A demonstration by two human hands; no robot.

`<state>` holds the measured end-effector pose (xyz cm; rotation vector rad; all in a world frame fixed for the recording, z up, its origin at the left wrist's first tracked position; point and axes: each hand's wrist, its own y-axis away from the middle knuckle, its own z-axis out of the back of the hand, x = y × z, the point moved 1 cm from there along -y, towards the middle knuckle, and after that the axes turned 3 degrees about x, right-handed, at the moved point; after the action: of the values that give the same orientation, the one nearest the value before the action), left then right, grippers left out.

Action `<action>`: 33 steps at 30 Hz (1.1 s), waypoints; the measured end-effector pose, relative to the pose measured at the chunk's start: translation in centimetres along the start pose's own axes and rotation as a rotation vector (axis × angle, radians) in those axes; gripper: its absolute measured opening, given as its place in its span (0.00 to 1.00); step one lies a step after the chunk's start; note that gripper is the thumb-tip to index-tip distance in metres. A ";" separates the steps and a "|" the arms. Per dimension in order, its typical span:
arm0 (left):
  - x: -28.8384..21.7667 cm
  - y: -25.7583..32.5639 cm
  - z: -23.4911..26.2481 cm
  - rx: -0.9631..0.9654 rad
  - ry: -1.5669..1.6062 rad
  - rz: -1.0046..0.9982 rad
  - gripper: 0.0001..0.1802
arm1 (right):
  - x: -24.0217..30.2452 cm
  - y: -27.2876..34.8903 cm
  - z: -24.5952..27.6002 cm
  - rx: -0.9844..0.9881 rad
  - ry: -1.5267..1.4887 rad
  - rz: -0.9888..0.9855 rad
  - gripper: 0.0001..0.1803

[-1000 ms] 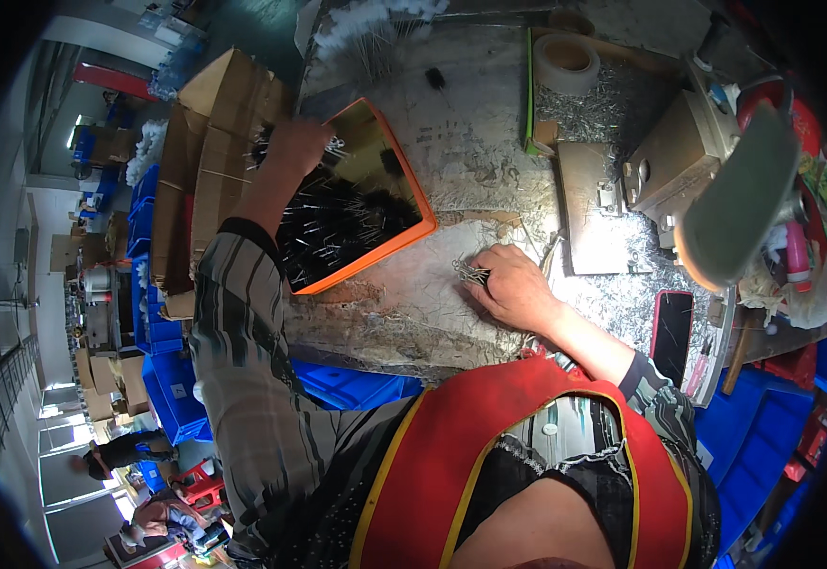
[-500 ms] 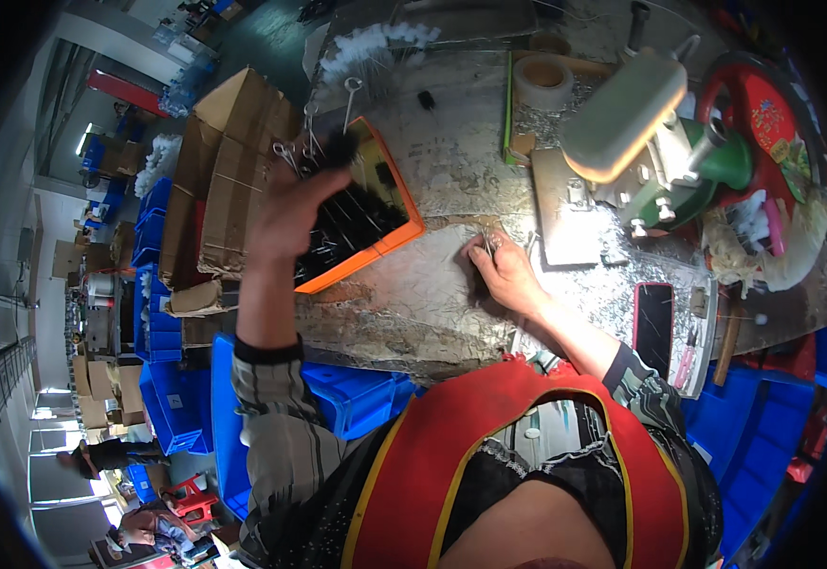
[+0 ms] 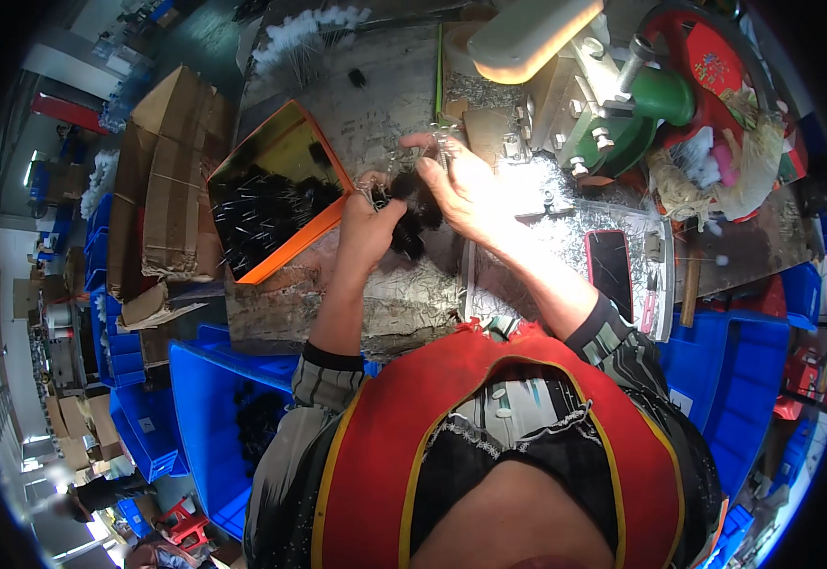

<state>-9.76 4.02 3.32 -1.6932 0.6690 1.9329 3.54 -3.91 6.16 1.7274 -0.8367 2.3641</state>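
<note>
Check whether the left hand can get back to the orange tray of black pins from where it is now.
Probably yes: the left hand sits just right of the orange tray, whose open top faces it with nothing between, though it holds a dark bundle.

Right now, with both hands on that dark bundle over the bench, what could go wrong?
1. The left hand and right hand pinch a loose dark bundle; strands could slip out onto the bench.
2. The hands work close beside the press; a finger might stray into it.
3. The orange tray sits tilted near the left hand; a nudge might spill its pins.
</note>
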 end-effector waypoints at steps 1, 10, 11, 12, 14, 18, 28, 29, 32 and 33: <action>0.7 -0.1 -0.1 -0.002 0.005 0.003 0.09 | -0.2 -0.2 -0.4 0.049 0.061 0.035 0.13; 3.1 -0.2 -0.3 -0.034 -0.167 -0.054 0.14 | -3.0 -1.5 -2.5 0.019 -0.031 -0.114 0.10; 3.3 -0.3 -0.2 -0.033 -0.160 -0.052 0.14 | -3.3 -1.6 -2.6 -0.003 -0.066 -0.154 0.10; 3.4 -0.4 -0.1 0.002 -0.183 -0.028 0.17 | -3.7 -1.7 -2.8 -0.001 -0.060 -0.158 0.10; 3.5 -0.4 -0.2 0.034 -0.192 0.004 0.21 | -4.1 -1.5 -3.2 -0.012 -0.241 -0.252 0.10; 3.2 -1.1 -1.1 -0.015 -0.300 -0.098 0.27 | -3.3 -1.5 -3.4 -0.027 -0.140 -0.208 0.10; 4.7 -1.2 -0.3 -0.033 -0.080 -0.085 0.15 | -1.1 -3.7 0.0 -0.169 -0.018 -0.040 0.10; 4.6 -1.2 -0.3 -0.046 -0.094 -0.123 0.13 | -1.5 -3.5 -0.1 -0.168 -0.017 -0.038 0.10; 4.9 -0.9 -0.2 -0.054 0.061 -0.013 0.14 | -2.1 -2.6 -1.5 0.043 0.112 -0.103 0.08; 4.9 -0.9 -0.2 -0.055 0.064 -0.013 0.14 | -2.0 -1.9 -1.9 0.128 0.039 -0.233 0.07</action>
<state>-9.63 4.72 -1.59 -1.7952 0.6317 1.9118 3.33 -0.88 4.68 1.7113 -0.4589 2.3299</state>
